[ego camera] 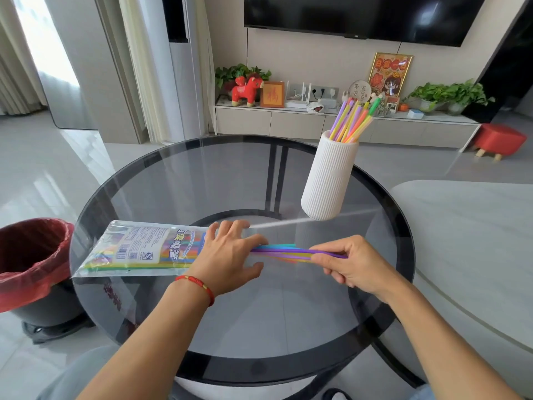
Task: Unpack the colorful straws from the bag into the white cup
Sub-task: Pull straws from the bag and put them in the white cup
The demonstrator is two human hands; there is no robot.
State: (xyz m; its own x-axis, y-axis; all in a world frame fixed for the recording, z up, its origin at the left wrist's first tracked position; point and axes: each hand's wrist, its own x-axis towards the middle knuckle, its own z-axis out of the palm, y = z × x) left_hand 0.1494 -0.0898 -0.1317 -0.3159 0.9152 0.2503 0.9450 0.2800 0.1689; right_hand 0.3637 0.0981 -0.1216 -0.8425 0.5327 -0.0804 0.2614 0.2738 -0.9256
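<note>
A clear plastic bag of colorful straws lies flat on the round glass table, its open end pointing right. My left hand presses flat on that open end, fingers spread. A bunch of purple, teal and yellow straws sticks out of the bag to the right. My right hand pinches their far ends. The white ribbed cup stands at the table's back right and holds several straws upright.
A red-lined trash bin stands on the floor left of the table. A pale sofa edge runs along the right. A red stool and a low TV cabinet lie beyond the table.
</note>
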